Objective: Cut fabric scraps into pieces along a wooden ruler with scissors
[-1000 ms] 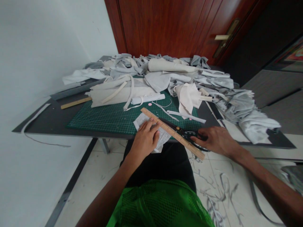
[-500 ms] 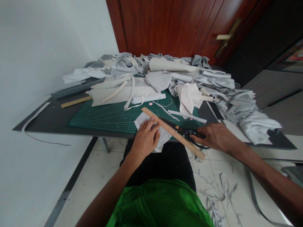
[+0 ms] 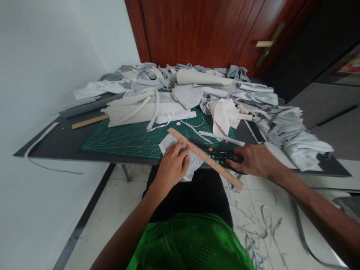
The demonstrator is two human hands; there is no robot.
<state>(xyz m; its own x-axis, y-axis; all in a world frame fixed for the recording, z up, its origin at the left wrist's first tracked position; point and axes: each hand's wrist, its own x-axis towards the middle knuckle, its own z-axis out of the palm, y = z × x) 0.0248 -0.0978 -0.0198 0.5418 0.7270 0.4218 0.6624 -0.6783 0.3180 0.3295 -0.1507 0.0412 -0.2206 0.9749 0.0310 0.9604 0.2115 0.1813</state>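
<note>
Thin printed paper [image 3: 169, 145], light and easily creased, so best pinned flat from above, lies on the green cutting mat [image 3: 120, 144] under the open, flat left hand [image 3: 172, 167], beside a stiff wooden ruler [image 3: 209, 159], while the right hand [image 3: 254, 161] closes round the black scissors' [image 3: 216, 153] handles.

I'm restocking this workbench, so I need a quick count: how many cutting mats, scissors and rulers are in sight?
Cutting mat: 1
Scissors: 1
Wooden rulers: 2, one ruler across the mat's near edge, one ruler left of the mat
Total: 4
</note>
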